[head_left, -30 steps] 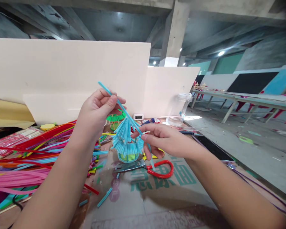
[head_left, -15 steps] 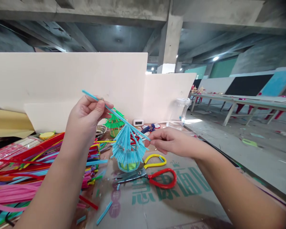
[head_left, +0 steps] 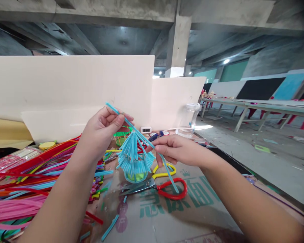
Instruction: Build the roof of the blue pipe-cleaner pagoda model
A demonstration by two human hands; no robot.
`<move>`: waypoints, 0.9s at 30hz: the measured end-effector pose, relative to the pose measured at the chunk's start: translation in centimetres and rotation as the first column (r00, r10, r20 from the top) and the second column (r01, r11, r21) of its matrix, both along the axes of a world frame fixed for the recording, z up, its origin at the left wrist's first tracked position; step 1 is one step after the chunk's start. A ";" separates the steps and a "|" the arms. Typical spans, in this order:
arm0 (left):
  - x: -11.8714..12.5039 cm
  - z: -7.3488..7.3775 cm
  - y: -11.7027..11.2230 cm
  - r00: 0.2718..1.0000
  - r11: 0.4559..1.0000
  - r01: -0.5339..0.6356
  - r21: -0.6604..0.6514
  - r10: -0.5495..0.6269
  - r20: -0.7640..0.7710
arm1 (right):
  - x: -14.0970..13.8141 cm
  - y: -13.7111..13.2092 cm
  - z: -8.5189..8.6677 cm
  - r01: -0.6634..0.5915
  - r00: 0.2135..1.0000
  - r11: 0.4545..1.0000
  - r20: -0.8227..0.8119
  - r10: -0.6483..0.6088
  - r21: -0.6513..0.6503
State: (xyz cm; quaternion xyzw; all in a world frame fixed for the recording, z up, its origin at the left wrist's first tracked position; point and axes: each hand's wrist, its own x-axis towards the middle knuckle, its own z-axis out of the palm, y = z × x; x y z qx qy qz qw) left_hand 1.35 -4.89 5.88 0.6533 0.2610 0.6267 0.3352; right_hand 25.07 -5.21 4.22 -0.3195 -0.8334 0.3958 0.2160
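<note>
A light blue pipe cleaner [head_left: 135,129] stretches between my hands and bends downward past the right one. My left hand [head_left: 108,126] pinches it near its upper end, thumb against fingers. Lower down, my right hand [head_left: 174,148] grips it, with the free end dangling over the scissors. Just behind and below the strand stands a small model pavilion [head_left: 135,158] with a tiered roof of blue pipe cleaners. Scissors [head_left: 149,185] with one yellow and one red handle lie blades left in front of it. A green-roofed model [head_left: 120,140] is partly hidden behind my left hand.
Bundles of coloured pipe cleaners [head_left: 17,207] cover the table's left side. Blue offcuts [head_left: 110,227] lie near the front. At the back are a small white digital clock [head_left: 146,130], a glue gun [head_left: 155,136] and a clear jar [head_left: 192,118], before a white board [head_left: 73,84].
My left hand has moved right and slightly down. My right hand has slid up along the pipe cleaner, so a longer end now hangs below it.
</note>
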 end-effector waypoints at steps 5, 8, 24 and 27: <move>0.0 0.0 0.1 1.000 1.000 -0.011 0.021 0.011 0.015 | -0.1 0.2 -0.2 0.003 0.999 0.997 -0.038 -0.006 -0.077; 0.0 0.0 0.2 1.000 0.999 0.000 0.039 -0.001 0.031 | 0.0 0.2 -0.2 0.026 0.999 0.997 -0.028 -0.028 -0.073; -1.8 0.7 0.5 0.970 0.993 -0.111 0.042 0.099 0.221 | 1.5 0.6 0.3 0.072 0.991 0.984 0.096 -0.089 0.165; -2.1 0.9 0.6 0.967 0.993 -0.114 0.043 0.101 0.234 | 1.7 0.3 0.7 0.076 0.989 0.978 0.107 -0.098 0.192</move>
